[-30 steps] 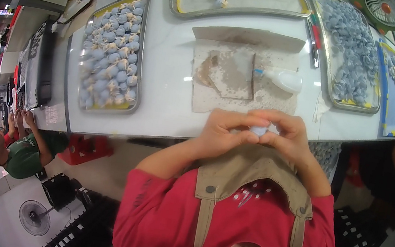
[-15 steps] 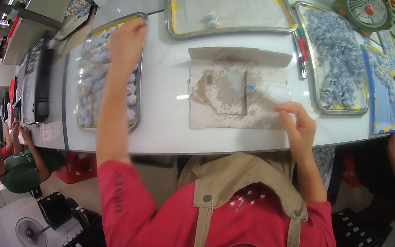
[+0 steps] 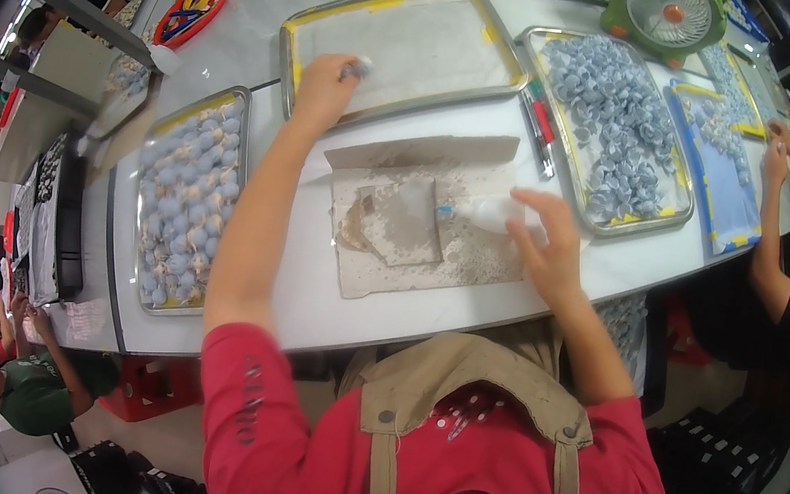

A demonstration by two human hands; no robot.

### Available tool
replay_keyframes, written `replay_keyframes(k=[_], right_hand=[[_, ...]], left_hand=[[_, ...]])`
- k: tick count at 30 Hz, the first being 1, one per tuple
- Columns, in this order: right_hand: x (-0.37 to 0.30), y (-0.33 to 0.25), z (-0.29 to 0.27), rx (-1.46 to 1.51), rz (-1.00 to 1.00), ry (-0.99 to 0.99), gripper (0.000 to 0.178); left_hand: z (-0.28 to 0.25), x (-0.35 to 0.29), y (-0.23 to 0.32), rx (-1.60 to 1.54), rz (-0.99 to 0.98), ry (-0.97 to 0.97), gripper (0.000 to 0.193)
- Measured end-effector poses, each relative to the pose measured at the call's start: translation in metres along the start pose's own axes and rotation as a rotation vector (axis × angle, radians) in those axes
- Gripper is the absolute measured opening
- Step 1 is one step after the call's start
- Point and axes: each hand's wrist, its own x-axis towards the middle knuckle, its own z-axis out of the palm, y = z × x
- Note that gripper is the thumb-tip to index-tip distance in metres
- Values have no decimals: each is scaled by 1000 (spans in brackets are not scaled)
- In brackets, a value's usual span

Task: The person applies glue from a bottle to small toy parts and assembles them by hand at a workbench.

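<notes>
My left hand (image 3: pixel 328 91) is closed in a pinch over the near left part of the large metal tray (image 3: pixel 413 47), on a small rounded blue-grey piece (image 3: pixel 364 67). A white squeeze bottle (image 3: pixel 486 212) with a blue tip lies on the stained grey cardboard sheet (image 3: pixel 380 280). My right hand (image 3: pixel 548 248) is at the bottle's rear end, thumb and forefinger apart on either side of it; whether they touch it I cannot tell. Left of my left forearm stands a tray (image 3: pixel 246 103) of rounded blue-grey pieces with beige bits.
On the right are a tray of blue-grey cup-shaped pieces (image 3: pixel 605 115), pens (image 3: pixel 540 121) and a green fan (image 3: pixel 666 17). A red basket (image 3: pixel 191 11) stands far left. A co-worker's hands (image 3: pixel 782 140) are at a blue tray (image 3: pixel 724 207). The table's near edge runs before me.
My left hand has moved from the left tray to the large far tray. My right hand has come up around the bottle's rear end with its fingers wider apart. The whole view has shifted.
</notes>
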Motion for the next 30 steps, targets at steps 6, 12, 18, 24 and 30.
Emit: replay_keyframes(k=[6,12,18,24,30], right_hand=[[7,21,5,-122,-30,-139,33],[5,15,11,-120,-24,-128,36],[-6,16,5,-128,84,-219,39],[-18,-3,-2,435,498,-129,26],[-29,-16,-20,519,387,-43,24]], left_hand=[[-28,-37,20,-721,-486,119,23],[-46,-48,11,-545,-550,282,28],[-51,-103,104,-1240,-480,79,31],[-25,-177,156,-1544,-711,-98,37],[-6,-199,177,-1571,-745,-48,34]])
